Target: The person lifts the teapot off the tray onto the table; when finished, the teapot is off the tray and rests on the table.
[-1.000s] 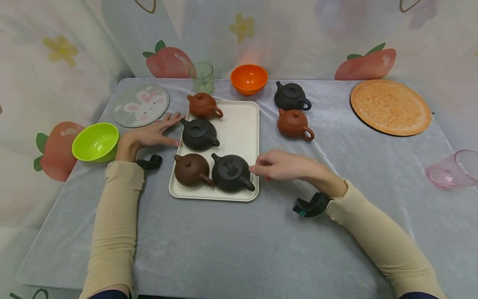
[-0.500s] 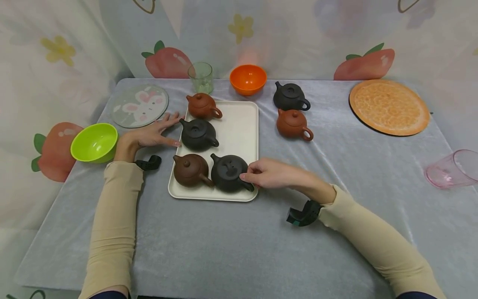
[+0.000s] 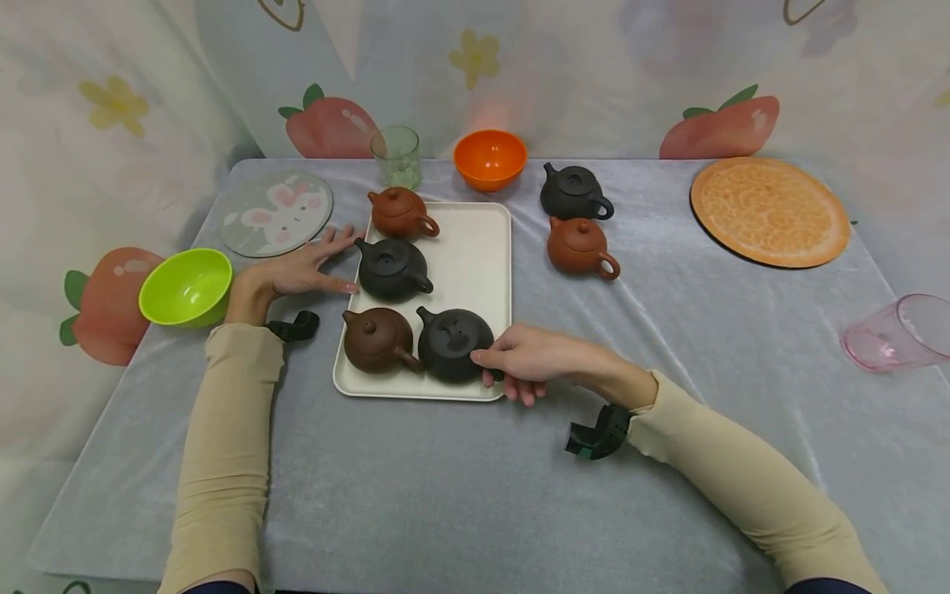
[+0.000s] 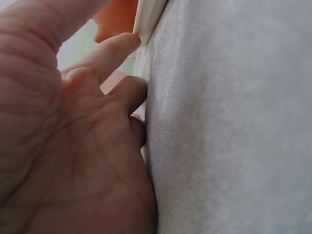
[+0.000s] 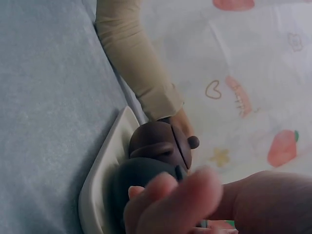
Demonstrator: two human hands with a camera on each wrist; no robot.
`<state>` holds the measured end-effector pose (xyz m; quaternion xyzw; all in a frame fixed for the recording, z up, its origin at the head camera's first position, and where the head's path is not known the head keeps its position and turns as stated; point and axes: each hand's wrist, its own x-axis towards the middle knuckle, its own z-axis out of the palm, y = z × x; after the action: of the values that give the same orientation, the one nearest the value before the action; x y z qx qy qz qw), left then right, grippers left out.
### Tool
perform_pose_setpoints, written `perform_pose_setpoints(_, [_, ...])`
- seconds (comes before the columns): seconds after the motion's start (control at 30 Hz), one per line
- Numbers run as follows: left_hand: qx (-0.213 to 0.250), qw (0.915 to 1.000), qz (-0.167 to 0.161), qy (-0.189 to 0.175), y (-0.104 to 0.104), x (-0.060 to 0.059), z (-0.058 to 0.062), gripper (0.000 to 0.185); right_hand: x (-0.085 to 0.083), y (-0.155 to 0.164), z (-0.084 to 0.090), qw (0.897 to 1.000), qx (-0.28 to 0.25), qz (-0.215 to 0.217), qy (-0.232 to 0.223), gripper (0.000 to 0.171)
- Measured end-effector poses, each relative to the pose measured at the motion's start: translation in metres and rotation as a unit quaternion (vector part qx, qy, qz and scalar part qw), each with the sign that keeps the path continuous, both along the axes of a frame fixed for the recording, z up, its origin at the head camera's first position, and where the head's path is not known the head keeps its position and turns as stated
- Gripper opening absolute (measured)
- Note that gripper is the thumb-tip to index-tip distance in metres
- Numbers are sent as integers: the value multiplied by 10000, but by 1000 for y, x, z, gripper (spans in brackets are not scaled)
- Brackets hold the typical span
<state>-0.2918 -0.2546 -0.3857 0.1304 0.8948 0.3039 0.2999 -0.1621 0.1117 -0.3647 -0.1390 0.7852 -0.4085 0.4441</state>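
Hanging beyond both hands, the fruit-print curtain (image 3: pixel 594 91) bears a coral strip (image 5: pixel 238 96) with lettering too small to read. Grey cloth covers the tabletop (image 3: pixel 416 495) beneath them. Between the hands lies a cream rectangular tray (image 3: pixel 475 239); well beyond the right hand, to its right, sits a round orange-brown mat (image 3: pixel 772 210), and just beyond the left, a rabbit-print mat (image 3: pixel 278 214). The left hand (image 3: pixel 297 271), fingers spread apart, touches the tray's left rim. The right hand (image 3: pixel 534 359) pinches the handle of the front black teapot (image 3: pixel 453 342), upright on the tray. Left of that teapot, just beside it, stands a dark brown teapot (image 3: pixel 377 337).
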Motion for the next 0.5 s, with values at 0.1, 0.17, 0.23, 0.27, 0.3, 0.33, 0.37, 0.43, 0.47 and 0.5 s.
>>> perform_pose_setpoints(0.1, [-2,10000,-14,-8,0,0,-1,101,1,0,-1,9993,-55,-116,-350,42])
perform_pose_setpoints(0.17, [11,10000,-3,-40,1,0,-1,101,1,0,-1,9988,-70,-132,-464,43])
perform_pose_setpoints(0.23, [39,10000,-8,-32,0,0,-2,100,2,-1,-1,9990,-64,-83,-444,43])
perform_pose_setpoints(0.27, [57,10000,-14,-21,0,0,-2,100,2,-1,-1,9992,-36,-58,-401,43])
perform_pose_setpoints(0.3, [75,10000,-19,-17,0,-1,-3,99,2,-1,-2,9994,-11,-56,-337,43])
perform_pose_setpoints(0.33, [87,10000,-19,-5,-1,-2,-4,98,1,-1,-2,9996,16,-48,-293,43])
perform_pose_setpoints(0.37, [101,9999,-21,11,-2,-2,-5,97,1,-1,-2,9997,49,-43,-242,43])
perform_pose_setpoints(0.43, [112,9999,-19,38,-3,-4,-6,96,0,0,-2,9998,106,-22,-162,43])
perform_pose_setpoints(0.47, [101,9999,-4,35,-4,-5,-7,96,0,1,-2,9998,126,1,-151,43])
perform_pose_setpoints(0.5, [97,9999,17,32,-4,-5,-8,97,-1,1,-1,9998,128,29,-157,43])
